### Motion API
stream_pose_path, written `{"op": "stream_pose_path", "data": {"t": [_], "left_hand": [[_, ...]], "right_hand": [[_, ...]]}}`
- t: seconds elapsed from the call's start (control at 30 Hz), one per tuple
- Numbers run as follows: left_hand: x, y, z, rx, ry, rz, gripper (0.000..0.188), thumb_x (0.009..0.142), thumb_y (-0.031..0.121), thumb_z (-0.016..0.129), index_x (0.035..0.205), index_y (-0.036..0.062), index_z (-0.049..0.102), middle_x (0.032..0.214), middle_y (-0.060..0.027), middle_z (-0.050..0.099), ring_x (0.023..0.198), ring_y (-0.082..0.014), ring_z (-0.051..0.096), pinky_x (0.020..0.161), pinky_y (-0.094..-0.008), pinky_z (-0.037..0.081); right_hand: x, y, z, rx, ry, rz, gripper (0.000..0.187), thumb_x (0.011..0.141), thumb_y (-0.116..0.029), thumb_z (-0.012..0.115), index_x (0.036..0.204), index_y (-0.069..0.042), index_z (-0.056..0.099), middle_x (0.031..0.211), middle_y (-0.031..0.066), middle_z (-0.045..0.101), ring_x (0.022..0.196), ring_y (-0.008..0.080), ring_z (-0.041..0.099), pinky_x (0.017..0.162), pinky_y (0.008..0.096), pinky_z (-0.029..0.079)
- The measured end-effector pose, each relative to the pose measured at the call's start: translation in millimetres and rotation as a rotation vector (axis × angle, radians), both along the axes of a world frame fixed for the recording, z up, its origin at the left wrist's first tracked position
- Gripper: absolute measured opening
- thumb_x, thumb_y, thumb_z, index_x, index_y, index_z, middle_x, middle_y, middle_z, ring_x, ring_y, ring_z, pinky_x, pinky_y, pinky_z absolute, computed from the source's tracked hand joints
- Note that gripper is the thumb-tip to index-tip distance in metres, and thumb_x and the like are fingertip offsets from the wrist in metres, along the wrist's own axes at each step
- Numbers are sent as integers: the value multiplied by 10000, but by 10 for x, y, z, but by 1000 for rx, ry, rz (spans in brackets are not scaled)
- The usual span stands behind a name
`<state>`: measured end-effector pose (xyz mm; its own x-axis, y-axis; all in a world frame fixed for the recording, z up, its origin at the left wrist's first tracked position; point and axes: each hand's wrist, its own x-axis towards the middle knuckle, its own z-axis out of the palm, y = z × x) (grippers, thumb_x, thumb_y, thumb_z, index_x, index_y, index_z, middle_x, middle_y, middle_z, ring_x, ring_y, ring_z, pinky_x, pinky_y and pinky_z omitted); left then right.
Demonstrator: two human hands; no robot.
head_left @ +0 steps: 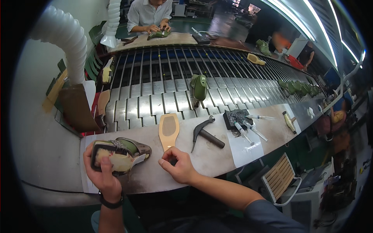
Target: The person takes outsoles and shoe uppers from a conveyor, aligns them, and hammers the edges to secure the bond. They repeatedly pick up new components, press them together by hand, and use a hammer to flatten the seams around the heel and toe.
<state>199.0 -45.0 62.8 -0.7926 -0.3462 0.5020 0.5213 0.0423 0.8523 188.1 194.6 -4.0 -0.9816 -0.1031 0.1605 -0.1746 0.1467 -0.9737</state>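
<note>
My left hand holds a green shoe upper on a last at the bench's left end, bottom side turned up. Fingers wrap its far left edge and the thumb presses on the cream underside. Just right of it, my right hand is closed, thumb and index finger curled together. Whatever those fingers hold, if anything, is hidden. They are at the narrow end of a tan insole with a brown patch, which lies on the bench. A hammer with a curved dark head rests right of the insole.
Syringes lie on a dark block; a second hammer is farther right. Beyond the bench runs a slatted metal conveyor carrying a green shoe. Across it, a person handles another green shoe. A ribbed white duct hangs left.
</note>
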Motion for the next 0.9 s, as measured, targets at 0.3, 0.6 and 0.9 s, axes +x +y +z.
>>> {"op": "stream_pose_path", "data": {"t": [0.3,0.6,0.9], "left_hand": [[-127,29,81,68,209,-203,570,1065,251,614,1502,-45,400,1541,-269,503,1446,-315,492,1207,-449,403],[-107,246,304,147,110,-348,465,1093,185,579,1474,-58,467,1443,-251,614,1299,-250,626,1095,-391,524],[201,449,570,221,-172,-770,533,1062,126,616,1545,5,427,1411,-254,636,1242,-252,674,1034,-388,578]], "right_hand": [[1181,648,90,54,16,-14,189,958,-99,741,1116,-12,681,1617,337,387,1502,395,435,1185,399,377],[1353,554,-331,-481,-784,144,323,1078,-186,605,1301,46,614,1096,188,746,912,270,765,820,406,637],[1339,440,359,-469,-220,221,436,1029,-311,704,1201,88,667,1062,266,754,930,340,777,810,484,660]]}}
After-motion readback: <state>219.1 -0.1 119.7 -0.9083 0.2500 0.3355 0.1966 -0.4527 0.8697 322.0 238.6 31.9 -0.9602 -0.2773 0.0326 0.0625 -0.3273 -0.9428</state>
